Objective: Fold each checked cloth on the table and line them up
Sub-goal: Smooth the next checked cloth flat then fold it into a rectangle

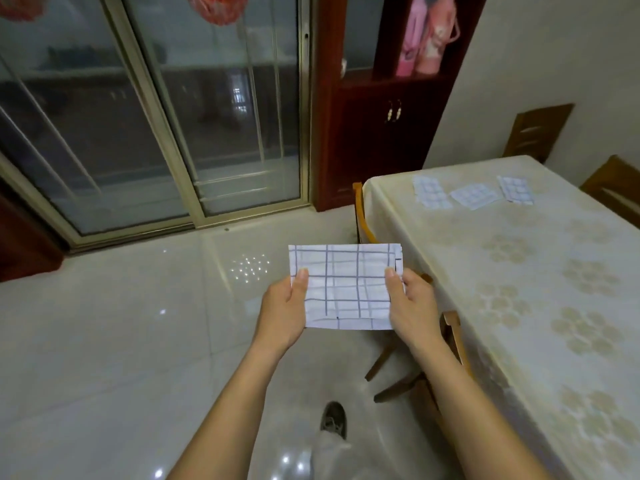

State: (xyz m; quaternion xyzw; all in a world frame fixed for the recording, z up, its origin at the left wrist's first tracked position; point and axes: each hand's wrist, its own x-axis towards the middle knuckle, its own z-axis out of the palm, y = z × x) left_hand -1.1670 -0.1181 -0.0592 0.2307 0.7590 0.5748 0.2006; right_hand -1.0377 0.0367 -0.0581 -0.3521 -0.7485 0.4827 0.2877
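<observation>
I hold a folded checked cloth (346, 289) off-table, left hand (282, 313) and right hand (410, 303) pinching its sides. Three folded cloths (472, 195) lie on the table's (450, 237) far end; this one's still unplaced.

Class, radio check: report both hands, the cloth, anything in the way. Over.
Left hand, right hand pinch folded checked cloth above floor. Three more cloths at table far end. Chair tucked at table edge.

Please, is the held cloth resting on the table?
No, the left hand and right hand hold the cloth above the floor.
</observation>
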